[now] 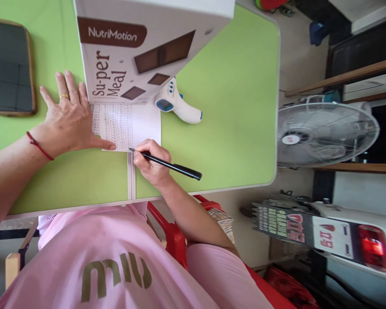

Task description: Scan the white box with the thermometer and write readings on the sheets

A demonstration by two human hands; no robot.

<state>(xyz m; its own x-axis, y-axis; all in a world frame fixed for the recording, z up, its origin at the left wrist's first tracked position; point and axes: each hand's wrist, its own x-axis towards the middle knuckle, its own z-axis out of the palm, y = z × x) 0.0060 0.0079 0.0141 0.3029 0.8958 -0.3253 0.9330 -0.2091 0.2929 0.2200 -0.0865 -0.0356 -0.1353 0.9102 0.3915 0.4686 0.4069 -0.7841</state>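
My right hand (152,161) is closed around a black pen (172,164), its tip at the lower edge of a white sheet of paper (146,126). Rows of small handwriting cover the left and middle of the sheet; its right part is blank. Spread flat, my left hand (69,116) lies on the table with its thumb on the paper's lower left. The fingers of that hand are beside a white NutriMotion box (112,56), which stands over the sheet's far side and hides part of it. A white infrared thermometer (180,107) lies at the paper's upper right.
A phone in a brown case (9,68) rests at the left of the green table (231,107). Past the table's right edge are a fan (324,135) and a white scooter (347,236). A red chair (173,240) is below the table edge.
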